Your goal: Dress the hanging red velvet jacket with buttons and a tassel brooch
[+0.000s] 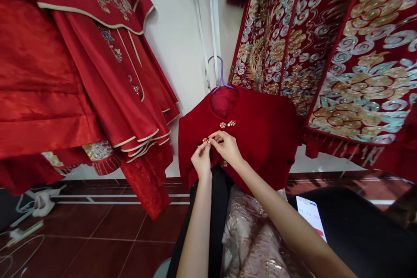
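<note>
Working the flower button (pixel 205 140) calls for a light, steady pinch: the left hand (pixel 201 161) and right hand (pixel 227 147) both grip it between thumb and finger, though which part each holds is too small to tell. The red jacket (pixel 260 126) hangs behind the fingertips, a second button (pixel 231 124) above them; slack cloth should help.

Open: wall (pixel 172 30) strip between red robes (pixel 107 74) and metal pole (pixel 214 17) | above jacket (pixel 263 117): purple hanger (pixel 222 69) blocks | right: embroidered gowns (pixel 332 52) crowd close | low right: phone (pixel 309 215) on black seat (pixel 361 234)
</note>
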Tool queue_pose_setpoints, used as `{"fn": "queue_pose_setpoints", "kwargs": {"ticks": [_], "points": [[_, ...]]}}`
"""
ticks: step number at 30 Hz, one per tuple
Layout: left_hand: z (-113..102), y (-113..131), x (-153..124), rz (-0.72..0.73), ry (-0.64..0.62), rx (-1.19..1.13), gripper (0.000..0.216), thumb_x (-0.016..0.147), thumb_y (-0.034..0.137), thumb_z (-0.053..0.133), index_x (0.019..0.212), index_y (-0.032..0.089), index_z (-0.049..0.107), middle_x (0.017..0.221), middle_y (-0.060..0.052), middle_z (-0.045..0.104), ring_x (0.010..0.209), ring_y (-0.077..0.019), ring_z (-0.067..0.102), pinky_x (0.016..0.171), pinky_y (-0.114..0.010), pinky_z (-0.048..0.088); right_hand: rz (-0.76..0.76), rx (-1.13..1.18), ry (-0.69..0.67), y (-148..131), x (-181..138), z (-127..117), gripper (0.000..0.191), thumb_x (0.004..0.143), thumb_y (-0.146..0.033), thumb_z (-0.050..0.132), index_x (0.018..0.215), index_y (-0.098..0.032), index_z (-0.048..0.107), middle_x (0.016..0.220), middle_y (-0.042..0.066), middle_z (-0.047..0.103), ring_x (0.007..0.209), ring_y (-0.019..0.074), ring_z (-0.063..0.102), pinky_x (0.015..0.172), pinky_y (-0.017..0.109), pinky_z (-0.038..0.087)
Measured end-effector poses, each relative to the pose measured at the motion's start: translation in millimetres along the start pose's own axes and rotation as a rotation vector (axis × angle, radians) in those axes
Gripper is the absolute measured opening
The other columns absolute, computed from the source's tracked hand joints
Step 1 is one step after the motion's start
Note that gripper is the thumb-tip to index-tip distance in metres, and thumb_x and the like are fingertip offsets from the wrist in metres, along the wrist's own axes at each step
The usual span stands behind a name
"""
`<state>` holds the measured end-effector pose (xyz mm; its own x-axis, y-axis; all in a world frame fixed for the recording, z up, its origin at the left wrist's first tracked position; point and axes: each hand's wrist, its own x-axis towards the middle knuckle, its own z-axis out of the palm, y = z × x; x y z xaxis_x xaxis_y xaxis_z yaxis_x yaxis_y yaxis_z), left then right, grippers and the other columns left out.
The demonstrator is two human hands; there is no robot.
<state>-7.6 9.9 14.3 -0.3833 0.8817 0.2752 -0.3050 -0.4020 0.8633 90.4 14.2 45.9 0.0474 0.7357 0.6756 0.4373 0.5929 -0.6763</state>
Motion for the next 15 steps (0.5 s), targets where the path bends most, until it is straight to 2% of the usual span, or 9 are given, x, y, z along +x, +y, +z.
{"fn": "queue_pose_setpoints", "kwargs": {"ticks": [4, 8, 10, 12, 15], "points": [[-15, -5, 5, 0.054, -0.081, 0.203, 0.015, 0.074, 0.024, 0.066, 0.085, 0.015, 0.071, 0.091, -0.006, 0.074, 0.089, -0.0171, 0.069, 0.089, -0.033, 0.051, 0.067, -0.009, -0.041, 7, -2, -2, 0.013, 0.083, -0.026, 0.058, 0.090, -0.020, 0.067, 0.076, 0.002, 0.068, 0.068, 0.0148, 0.065, 0.070, 0.030, 0.054], [-35, -14, 8, 0.048, -0.095, 0.529, 0.017, 0.077, 0.015, 0.061, 0.091, 0.017, 0.069, 0.090, -0.006, 0.073, 0.084, -0.0159, 0.068, 0.085, -0.031, 0.052, 0.222, 0.175, -0.064, 15, -38, -23, 0.025, 0.089, -0.028, 0.046, 0.104, -0.020, 0.064, 0.088, 0.005, 0.071, 0.081, 0.0161, 0.069, 0.072, 0.031, 0.058], [-43, -17, 5, 0.007, -0.139, 0.629, 0.019, 0.074, 0.010, 0.061, 0.091, 0.016, 0.067, 0.091, -0.007, 0.072, 0.083, -0.0150, 0.068, 0.083, -0.029, 0.052, 0.261, 0.193, -0.100, 18, -58, -38, 0.025, 0.087, -0.031, 0.052, 0.105, -0.020, 0.064, 0.095, 0.006, 0.071, 0.085, 0.0167, 0.069, 0.074, 0.031, 0.058], [-48, -18, 0, -0.010, -0.194, 0.694, 0.019, 0.073, 0.008, 0.062, 0.091, 0.014, 0.067, 0.090, -0.008, 0.071, 0.080, -0.0148, 0.067, 0.081, -0.028, 0.052, 0.303, 0.168, -0.138, 20, -71, -50, 0.022, 0.085, -0.031, 0.055, 0.100, -0.019, 0.065, 0.092, 0.007, 0.071, 0.083, 0.0172, 0.068, 0.073, 0.031, 0.058], [-52, -15, -9, 0.082, -0.268, 0.795, 0.018, 0.074, 0.011, 0.060, 0.090, 0.016, 0.067, 0.088, -0.007, 0.068, 0.082, -0.0160, 0.064, 0.084, -0.031, 0.050, 0.355, 0.132, -0.183, 23, -78, -53, 0.021, 0.085, -0.033, 0.054, 0.095, -0.018, 0.065, 0.083, 0.006, 0.069, 0.075, 0.0169, 0.067, 0.069, 0.031, 0.058]]}}
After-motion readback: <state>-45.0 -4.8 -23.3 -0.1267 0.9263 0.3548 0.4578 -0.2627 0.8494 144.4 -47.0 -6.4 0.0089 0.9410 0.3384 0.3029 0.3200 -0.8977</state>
